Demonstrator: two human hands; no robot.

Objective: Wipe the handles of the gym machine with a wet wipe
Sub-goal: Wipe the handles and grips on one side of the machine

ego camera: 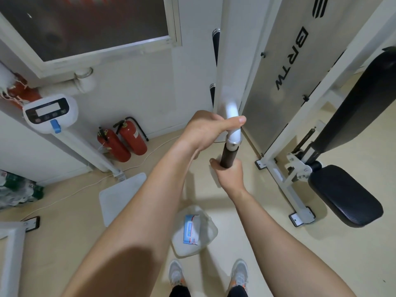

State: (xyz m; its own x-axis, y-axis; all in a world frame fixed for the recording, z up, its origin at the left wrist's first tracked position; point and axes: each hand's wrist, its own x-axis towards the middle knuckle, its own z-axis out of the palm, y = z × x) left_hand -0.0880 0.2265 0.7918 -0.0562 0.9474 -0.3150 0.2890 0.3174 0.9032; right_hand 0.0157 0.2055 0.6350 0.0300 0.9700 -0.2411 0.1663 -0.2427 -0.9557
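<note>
The right hand (229, 175) sits just below the centre of the frame, fingers clenched around the lower end of the dark handle grip (228, 155). A white wet wipe (215, 176) is pressed between this hand and the grip; its edges show at the left side of the fist. The left hand (209, 129) sits directly above, at centre frame, grasping the curved white tube (233, 123) of the gym machine, thumb laid across the tube toward the right. A metal collar (233, 144) joins the white tube to the dark grip, between the two hands.

Behind the tube, at upper centre, a white upright post (227, 61) carries two more dark grips along its left edge. At upper right stands a frosted panel (278, 61) with black lettering, framed in white. A black padded seat (345, 196) and a black backrest (360, 103) occupy the right edge.

On the floor (267, 211), lower centre, a pack of wipes (190, 230) lies on a clear plastic bag (206, 236), just above the person's two shoes (240, 273). Two red fire extinguishers (123, 142) stand against the wall at left of centre. A weighing scale column with a display head (49, 112) stands at far left
</note>
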